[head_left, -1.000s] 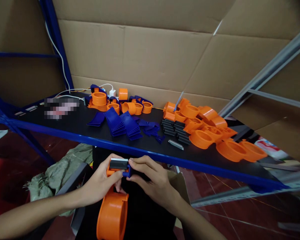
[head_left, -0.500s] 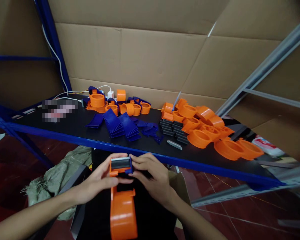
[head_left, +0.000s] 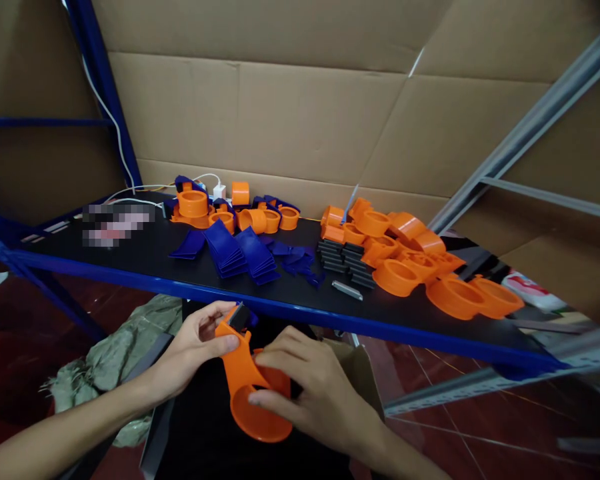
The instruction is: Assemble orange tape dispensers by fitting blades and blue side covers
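In front of my body I hold an orange tape dispenser [head_left: 236, 363], with a black roller [head_left: 239, 318] and a blue part at its head. My left hand [head_left: 200, 340] grips the head, thumb on the near side and fingers behind. Over the wide round hub, my right hand [head_left: 310, 380] is closed, its thumb at the ring's opening and its fingers on the far side. On the shelf beyond lie blue plates [head_left: 225, 247] in fanned stacks, small blue pieces [head_left: 297, 259], black rollers [head_left: 347, 260] in rows and a metal strip [head_left: 347, 290], perhaps serrated blades.
Orange dispenser bodies [head_left: 400, 277] are heaped on the right of the black shelf [head_left: 145, 257]. Orange and blue dispensers [head_left: 193, 203] stand at the back left, near a white plug [head_left: 219, 193] and cables. The shelf's blue front edge [head_left: 300, 313] runs just beyond my hands.
The tape dispenser has turned so its side and round opening show. My right hand has moved from the head down to the hub, while my left hand still holds the head.
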`<state>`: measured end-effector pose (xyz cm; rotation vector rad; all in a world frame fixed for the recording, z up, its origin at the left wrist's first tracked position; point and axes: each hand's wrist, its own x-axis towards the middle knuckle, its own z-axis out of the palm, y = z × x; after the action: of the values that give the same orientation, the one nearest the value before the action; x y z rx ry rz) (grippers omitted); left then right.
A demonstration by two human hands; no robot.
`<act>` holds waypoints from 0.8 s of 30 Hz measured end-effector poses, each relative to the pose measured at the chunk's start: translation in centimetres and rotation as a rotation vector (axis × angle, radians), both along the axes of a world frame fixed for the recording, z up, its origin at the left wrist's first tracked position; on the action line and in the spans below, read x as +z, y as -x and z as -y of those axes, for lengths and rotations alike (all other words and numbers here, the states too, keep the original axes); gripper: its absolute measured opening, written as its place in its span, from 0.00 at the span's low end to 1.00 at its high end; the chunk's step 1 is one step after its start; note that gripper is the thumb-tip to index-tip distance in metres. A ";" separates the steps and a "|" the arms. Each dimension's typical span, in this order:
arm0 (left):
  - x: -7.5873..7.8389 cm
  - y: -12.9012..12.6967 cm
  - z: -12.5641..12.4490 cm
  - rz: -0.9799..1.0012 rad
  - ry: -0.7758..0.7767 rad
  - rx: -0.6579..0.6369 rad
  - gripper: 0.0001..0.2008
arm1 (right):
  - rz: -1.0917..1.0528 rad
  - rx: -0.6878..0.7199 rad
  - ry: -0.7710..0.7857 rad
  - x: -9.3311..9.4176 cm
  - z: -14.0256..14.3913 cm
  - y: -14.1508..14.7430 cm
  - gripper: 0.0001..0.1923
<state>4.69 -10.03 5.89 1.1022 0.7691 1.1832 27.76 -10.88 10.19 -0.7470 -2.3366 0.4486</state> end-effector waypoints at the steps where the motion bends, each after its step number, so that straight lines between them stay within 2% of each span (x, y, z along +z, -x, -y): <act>1: -0.1 0.0 0.0 -0.002 -0.001 0.017 0.23 | 0.024 0.000 -0.007 -0.3 0.2 0.3 0.08; 3: -0.2 0.1 0.0 0.047 -0.006 0.015 0.24 | -0.011 -0.002 0.021 -0.8 0.1 0.8 0.05; 5: -0.1 0.1 0.0 0.169 -0.025 -0.049 0.28 | -0.147 -0.005 0.150 -1.2 -0.4 1.1 0.05; 9: 0.4 0.0 0.0 0.333 0.036 -0.220 0.29 | -0.447 0.092 0.660 -1.9 -1.6 1.4 0.15; 11: 0.5 0.0 -0.1 0.384 0.104 -0.328 0.32 | -0.453 0.196 0.855 -2.0 -2.0 1.6 0.22; 12: 0.5 0.1 -0.1 0.409 0.131 -0.369 0.35 | -0.407 0.226 0.881 -1.9 -2.2 1.7 0.23; 14: 0.2 0.5 -0.4 0.447 0.157 -0.382 0.39 | -0.233 0.219 0.769 -1.0 -2.9 1.5 0.21; 16: -0.4 1.0 -0.7 0.467 0.165 -0.318 0.38 | -0.045 0.112 0.515 0.6 -4.4 1.0 0.17; 18: -1.1 1.4 -1.0 0.469 0.176 -0.235 0.37 | 0.069 -0.104 0.244 2.4 -7.0 0.5 0.19; 20: -1.7 1.4 -1.1 0.395 0.230 -0.222 0.30 | 0.136 -0.376 0.036 3.9 -10.1 0.4 0.19; 22: -2.1 1.0 -0.9 0.322 0.261 -0.214 0.21 | 0.249 -0.533 -0.068 4.8 -13.1 0.8 0.18; 24: -2.1 0.5 -0.7 0.252 0.269 -0.201 0.18 | 0.386 -0.567 -0.064 5.0 -15.6 1.5 0.23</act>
<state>4.20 -9.34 3.79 0.7713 0.5867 0.9923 26.30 4.67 15.16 -1.5097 -2.3153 -0.0264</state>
